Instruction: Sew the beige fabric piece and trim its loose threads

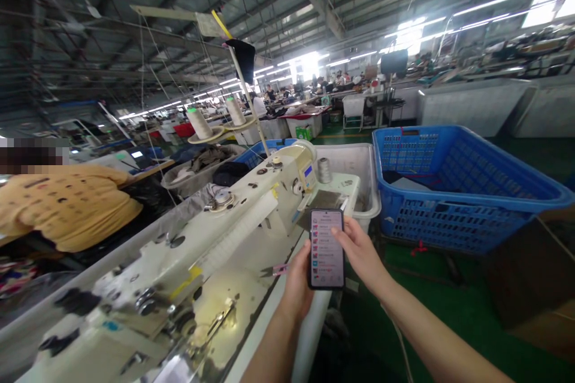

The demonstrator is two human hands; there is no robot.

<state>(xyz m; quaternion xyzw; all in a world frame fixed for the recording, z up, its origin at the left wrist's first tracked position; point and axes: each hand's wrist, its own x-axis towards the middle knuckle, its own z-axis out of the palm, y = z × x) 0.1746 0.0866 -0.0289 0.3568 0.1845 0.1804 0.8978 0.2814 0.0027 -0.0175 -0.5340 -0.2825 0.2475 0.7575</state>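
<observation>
1. Holding a phone up before the near edge of the counter, nearly upright and screen toward the wearer, presumably angled that way for easy reading.
2. Cradling its left side low down in the left hand, fingers closed about the edge and partly hidden behind; probably gripped there to keep the screen uncovered.
3. Reaching over the upper right edge with the right hand, fingers bent, one tip over the listed rows, likely so placed to work the screen; impossible to tell whether also gripping from behind.
4. Noting pink-handled snips just left of the phone, blades toward the sewing machine, seemingly kept close for trimming thread.
5. Seeing on the machine's far end a small display panel and, just beside it, a grey spool.
6. Spotting two pale thread cones on a raised stand, perhaps set high to let thread run down freely.
7. Finding a blue basket beyond the right hand, dark cloth inside, likely stationed near the machine for handy storage.
8. Glimpsing a co-worker in a yellow top at far left, well apart from the phone.
</observation>
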